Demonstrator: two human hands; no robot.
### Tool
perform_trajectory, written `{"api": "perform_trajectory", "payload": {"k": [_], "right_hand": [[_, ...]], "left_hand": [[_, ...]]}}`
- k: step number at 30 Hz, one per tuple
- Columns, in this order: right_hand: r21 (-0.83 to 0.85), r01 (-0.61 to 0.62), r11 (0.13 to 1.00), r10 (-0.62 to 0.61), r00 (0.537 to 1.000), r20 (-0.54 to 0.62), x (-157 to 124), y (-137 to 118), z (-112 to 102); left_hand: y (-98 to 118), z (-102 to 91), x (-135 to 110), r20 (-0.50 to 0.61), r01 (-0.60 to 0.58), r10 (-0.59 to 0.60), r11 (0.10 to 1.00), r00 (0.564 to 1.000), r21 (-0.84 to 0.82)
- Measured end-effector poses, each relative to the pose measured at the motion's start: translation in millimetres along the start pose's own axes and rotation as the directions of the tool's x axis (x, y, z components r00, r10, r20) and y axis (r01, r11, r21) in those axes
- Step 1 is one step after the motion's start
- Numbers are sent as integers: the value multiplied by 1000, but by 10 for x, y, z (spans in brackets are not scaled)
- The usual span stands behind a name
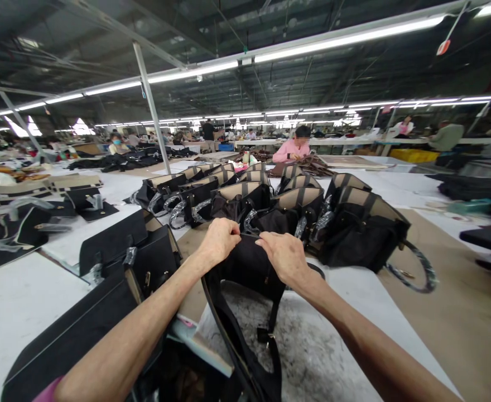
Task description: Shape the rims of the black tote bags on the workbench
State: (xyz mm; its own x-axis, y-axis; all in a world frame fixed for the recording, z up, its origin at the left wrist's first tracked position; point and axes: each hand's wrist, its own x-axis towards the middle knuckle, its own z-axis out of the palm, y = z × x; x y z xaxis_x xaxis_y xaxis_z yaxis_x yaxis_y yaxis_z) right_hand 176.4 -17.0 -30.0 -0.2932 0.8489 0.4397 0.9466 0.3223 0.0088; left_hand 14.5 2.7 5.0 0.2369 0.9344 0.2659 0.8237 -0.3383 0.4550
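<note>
Both my hands grip the upper edge of a black bag piece (pixel 245 268) in front of me. My left hand (pixel 222 240) pinches the edge at its left, thumb and fingers pressed together. On the right, my right hand (pixel 285 254) pinches the same edge a short way off. Below them the piece hangs down, with a dark strap (pixel 274 357) and a small buckle near the worn white table surface (pixel 312 346). Its lower end runs out of view at the bottom.
Several black bags with beige linings (pixel 245 192) stand in rows just beyond my hands. More black bags (pixel 124 257) lie to my left. A bag with a plastic-wrapped handle (pixel 421 268) stands at the right. Across the table a person in a pink top (pixel 293 148) sits working.
</note>
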Motion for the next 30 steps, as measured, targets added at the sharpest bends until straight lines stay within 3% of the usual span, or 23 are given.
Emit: {"api": "perform_trajectory", "payload": {"k": [5, 10, 14, 18, 23, 30], "right_hand": [[25, 10, 1000, -10, 999, 31, 77, -71, -16], [18, 92, 996, -92, 996, -9, 37, 86, -81], [29, 125, 992, -125, 992, 12, -5, 199, -134], [68, 106, 992, -107, 994, 11, -27, 275, -92], [108, 122, 987, -122, 992, -1, -50, 351, -28], [126, 120, 985, -121, 993, 2, -57, 385, -15]], "left_hand": [[-67, -39, -55, 15, -64, 64, 998, 998, -26], [-197, -50, -170, 58, -136, 143, 985, 988, -105], [-215, -21, -195, 149, -154, 157, 988, 976, -34], [-200, -8, -169, 145, -179, 179, 984, 973, -12], [-217, 9, -130, 172, -132, 168, 971, 971, -202], [-299, 102, -47, 223, -16, 136, 883, 965, -469]]}}
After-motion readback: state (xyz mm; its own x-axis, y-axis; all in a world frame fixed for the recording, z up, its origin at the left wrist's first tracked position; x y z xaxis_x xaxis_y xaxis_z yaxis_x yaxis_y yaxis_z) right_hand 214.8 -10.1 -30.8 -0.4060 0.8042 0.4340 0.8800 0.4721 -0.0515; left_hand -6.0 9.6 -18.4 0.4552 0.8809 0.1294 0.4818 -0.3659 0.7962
